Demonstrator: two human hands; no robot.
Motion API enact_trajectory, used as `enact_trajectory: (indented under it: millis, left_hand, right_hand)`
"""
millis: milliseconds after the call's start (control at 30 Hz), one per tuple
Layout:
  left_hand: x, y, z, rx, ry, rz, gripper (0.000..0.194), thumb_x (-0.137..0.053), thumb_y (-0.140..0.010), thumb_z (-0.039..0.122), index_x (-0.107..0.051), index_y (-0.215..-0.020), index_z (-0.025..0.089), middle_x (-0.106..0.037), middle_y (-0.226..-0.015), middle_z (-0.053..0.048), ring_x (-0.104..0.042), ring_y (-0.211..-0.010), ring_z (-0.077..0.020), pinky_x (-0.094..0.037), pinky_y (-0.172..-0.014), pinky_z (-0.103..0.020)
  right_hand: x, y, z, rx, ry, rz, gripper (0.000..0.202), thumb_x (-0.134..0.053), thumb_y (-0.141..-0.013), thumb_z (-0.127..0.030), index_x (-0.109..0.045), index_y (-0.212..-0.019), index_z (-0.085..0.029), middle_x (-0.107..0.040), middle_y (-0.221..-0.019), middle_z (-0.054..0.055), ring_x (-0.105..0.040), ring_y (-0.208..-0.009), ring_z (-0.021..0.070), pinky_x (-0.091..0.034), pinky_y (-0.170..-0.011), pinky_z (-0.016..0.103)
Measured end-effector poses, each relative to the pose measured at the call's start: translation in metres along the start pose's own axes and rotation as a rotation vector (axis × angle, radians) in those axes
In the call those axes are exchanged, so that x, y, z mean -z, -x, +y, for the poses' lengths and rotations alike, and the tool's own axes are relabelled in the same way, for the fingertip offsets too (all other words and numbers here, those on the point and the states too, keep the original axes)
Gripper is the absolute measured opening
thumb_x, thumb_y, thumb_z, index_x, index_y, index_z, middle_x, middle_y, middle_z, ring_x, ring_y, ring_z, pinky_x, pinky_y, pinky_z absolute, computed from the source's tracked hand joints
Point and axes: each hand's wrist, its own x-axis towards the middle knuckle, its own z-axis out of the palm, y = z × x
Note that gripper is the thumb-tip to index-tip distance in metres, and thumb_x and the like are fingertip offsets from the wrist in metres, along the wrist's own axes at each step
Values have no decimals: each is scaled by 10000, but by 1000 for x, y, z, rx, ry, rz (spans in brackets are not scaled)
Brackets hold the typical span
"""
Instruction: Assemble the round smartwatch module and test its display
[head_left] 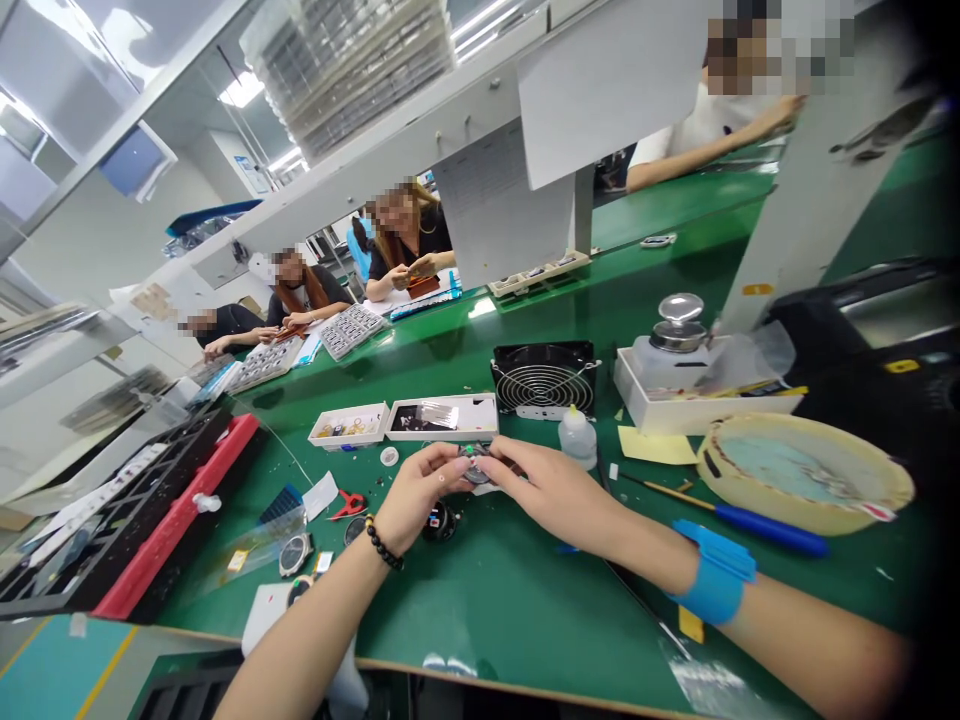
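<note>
My left hand (420,490) and my right hand (536,480) meet over the middle of the green bench. Between their fingertips they pinch what looks like a small round watch case (478,470), dark grey with a green spot on it; the fingers cover part of it. Just below my left hand lies a black round part (440,522). A round-faced watch (295,553) rests to the left, near red-handled cutters (349,504). Beyond my right hand stands a white squeeze bottle (577,438) with a yellowish tip.
A fan (544,378) stands behind two small parts boxes (442,432). At right are a yellowish bowl (709,440), a blue-handled screwdriver (772,528) and a white box (637,400) with a dispenser. A red-edged rack (180,510) runs along the left. Several people sit across the bench.
</note>
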Motion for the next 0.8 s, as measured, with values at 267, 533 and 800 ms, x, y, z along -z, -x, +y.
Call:
enact_trajectory:
  millis: [267,533,800]
  left_hand:
    - [3,11,5,-309,-336,143,244,-765,-867,382,-687,-906,154,-704,-882,-34,-636,-804,-144,-514,-782,-272]
    - [1,20,12,-839,-824,200,95,-658,-943,239,-690,-1003,172,-726,-865,-65,-660,-784,-170,-522,-697,-286]
    - [-2,26,17,-1038,-927,240,114,-657,-942,232,-680,-1045,187,-751,-856,-55,-692,-748,-169,-560,-665,-291]
  right_hand:
    - [1,-2,4,140,24,-5,256,-410,-1061,-384,-589,-954,-235,-669,-930,53,-641,-842,238,-458,-688,346]
    - [-6,1,10,335,20,126,206,-478,-1051,-271,-623,-1198,-273,-708,-1180,83,-661,-1120,263,-538,-915,416]
    - [-5,6,6,444,47,264,203,-533,-1010,-188,-665,-1131,-285,-748,-1036,64,-701,-964,248,-577,-819,405]
